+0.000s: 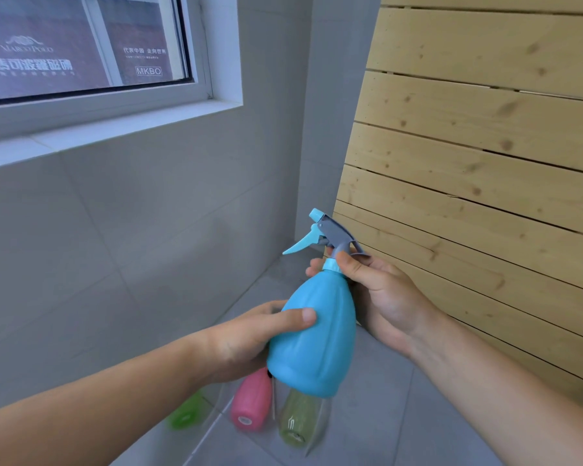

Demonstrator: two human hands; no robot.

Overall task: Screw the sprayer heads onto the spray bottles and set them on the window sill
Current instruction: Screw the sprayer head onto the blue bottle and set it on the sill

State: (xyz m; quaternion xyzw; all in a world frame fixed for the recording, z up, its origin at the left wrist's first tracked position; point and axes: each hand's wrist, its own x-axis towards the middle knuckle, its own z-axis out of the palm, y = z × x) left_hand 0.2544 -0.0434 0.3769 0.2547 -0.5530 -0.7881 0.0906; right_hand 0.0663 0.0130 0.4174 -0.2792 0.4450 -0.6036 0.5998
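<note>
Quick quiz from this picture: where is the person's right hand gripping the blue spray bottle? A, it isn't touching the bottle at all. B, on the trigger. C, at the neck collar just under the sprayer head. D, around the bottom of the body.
C: the right hand pinches the collar where the sprayer head meets the blue spray bottle, while the left hand cradles the body.

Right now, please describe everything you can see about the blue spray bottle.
The blue spray bottle is opaque, smooth plastic by its look, with a wide ribbed body narrowing to a neck. A sprayer head sits on top: grey housing, light blue trigger and nozzle pointing left. It is held in the air, leaning slightly right, above the floor. The left hand wraps the body; the right hand pinches the light blue collar at the neck.
</note>
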